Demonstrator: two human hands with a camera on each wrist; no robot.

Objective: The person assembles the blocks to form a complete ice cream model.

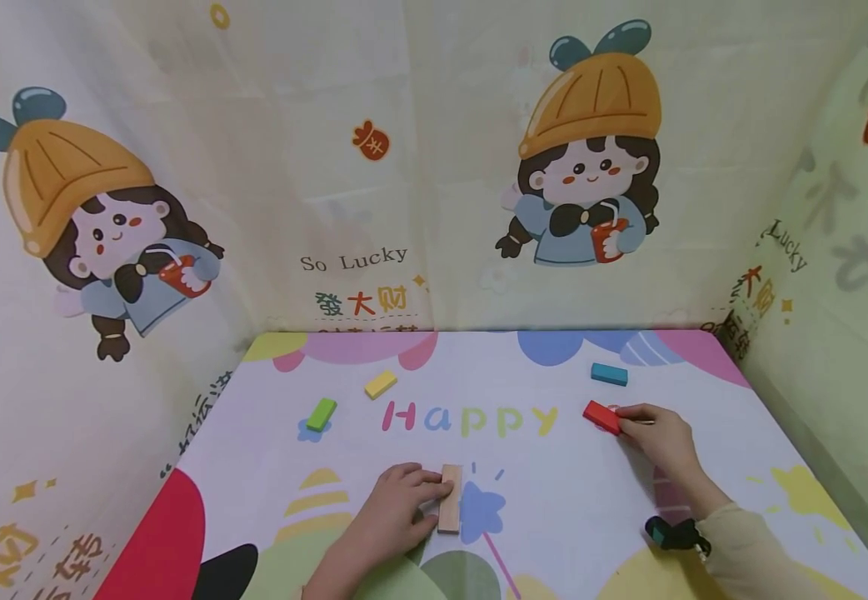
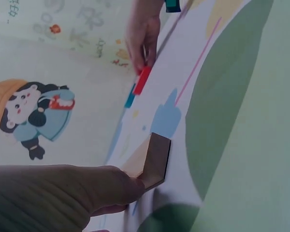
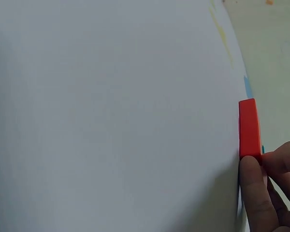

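In the head view a plain wooden block (image 1: 449, 500) lies lengthwise away from the body near the table's front middle. My left hand (image 1: 398, 515) grips it from the left, thumb at the near end and fingers on its upper part; the left wrist view shows the block (image 2: 157, 157) beside the thumb. Farther right, my right hand (image 1: 662, 442) pinches the near right end of a red block (image 1: 601, 417). The right wrist view has the red block (image 3: 250, 128) between thumb and fingers (image 3: 256, 193). Behind it lies a blue block (image 1: 610, 374).
A green block (image 1: 321, 414) and a yellow block (image 1: 381, 384) lie at the back left of the patterned table (image 1: 539, 500). Printed cloth (image 1: 449, 167) stands behind and at both sides. A dark band (image 1: 675, 534) is at my right wrist.
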